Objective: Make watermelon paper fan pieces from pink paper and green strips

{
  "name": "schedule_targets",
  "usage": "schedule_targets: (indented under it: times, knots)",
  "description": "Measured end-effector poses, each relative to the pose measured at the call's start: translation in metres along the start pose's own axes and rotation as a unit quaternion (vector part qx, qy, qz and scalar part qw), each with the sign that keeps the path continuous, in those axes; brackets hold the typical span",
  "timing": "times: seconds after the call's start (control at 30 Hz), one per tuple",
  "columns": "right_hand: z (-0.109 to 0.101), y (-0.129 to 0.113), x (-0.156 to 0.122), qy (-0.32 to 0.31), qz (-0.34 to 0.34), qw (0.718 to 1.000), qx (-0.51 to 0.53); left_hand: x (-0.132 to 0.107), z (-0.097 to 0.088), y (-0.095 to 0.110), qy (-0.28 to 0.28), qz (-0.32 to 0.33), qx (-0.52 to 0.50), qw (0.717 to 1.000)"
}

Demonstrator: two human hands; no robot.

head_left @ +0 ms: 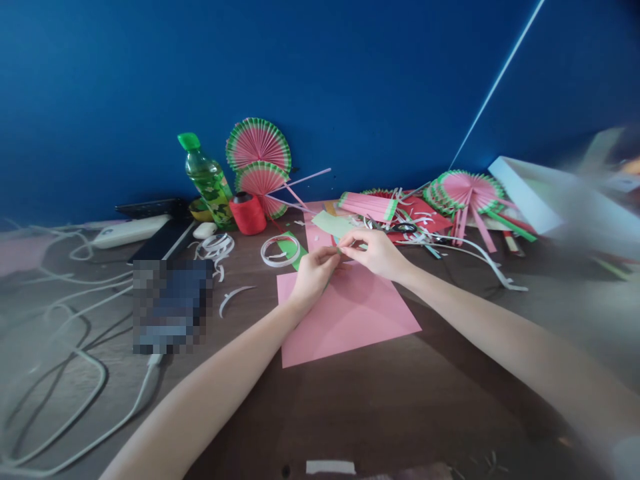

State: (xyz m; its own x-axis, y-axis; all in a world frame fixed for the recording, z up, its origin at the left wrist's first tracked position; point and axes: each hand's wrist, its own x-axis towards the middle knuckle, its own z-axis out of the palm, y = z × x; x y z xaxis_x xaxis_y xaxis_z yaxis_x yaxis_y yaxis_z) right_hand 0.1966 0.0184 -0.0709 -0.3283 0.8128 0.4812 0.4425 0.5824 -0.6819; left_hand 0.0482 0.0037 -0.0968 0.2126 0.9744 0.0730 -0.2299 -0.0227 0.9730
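Observation:
Over the far part of a pink paper sheet (350, 313), my left hand (314, 275) and my right hand (374, 253) meet fingertip to fingertip. Both are closed in a pinch. Whatever lies between the fingers is too small to make out; a bit of green shows at the tips and below my left hand. Just beyond them is a pale green paper piece (331, 224). A white tape roll (263, 252) lies left of my left hand, partly over a green paper piece (289, 248).
Pink-and-green folded paper fans (259, 143) lean on the blue wall near a green bottle (207, 183) and a red thread spool (249, 217). More fans (465, 190), scissors (404, 228) and paper scraps lie right. A phone (173, 303) with a white cable (143, 393) lies left.

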Motion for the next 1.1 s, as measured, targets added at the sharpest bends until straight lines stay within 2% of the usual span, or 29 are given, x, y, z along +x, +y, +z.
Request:
schedule_targets:
  times: [0.17,0.37,0.57,0.9,1.1]
  knots:
    - [-0.0003,0.0012,-0.0007,-0.002,-0.014,1.0,-0.004,0.0007,-0.0003,-0.0005,0.005,0.007,0.008,1.0]
    - [0.001,0.001,-0.0029,-0.01,-0.044,0.998,-0.049,0.0001,-0.0006,-0.0018,0.014,0.023,0.07,0.997]
    - [0.0025,-0.0022,-0.0039,-0.006,-0.06,0.997,-0.042,-0.0021,-0.001,-0.0001,0.02,0.032,0.104,0.994]
    - [0.0003,-0.0031,-0.0022,-0.002,-0.008,1.0,-0.023,0.0019,-0.0027,-0.0059,0.014,0.025,0.057,0.998]
    - [0.0004,-0.0008,-0.0003,0.007,0.053,0.998,0.016,0.0009,0.0001,-0.0027,0.019,0.008,0.028,0.999]
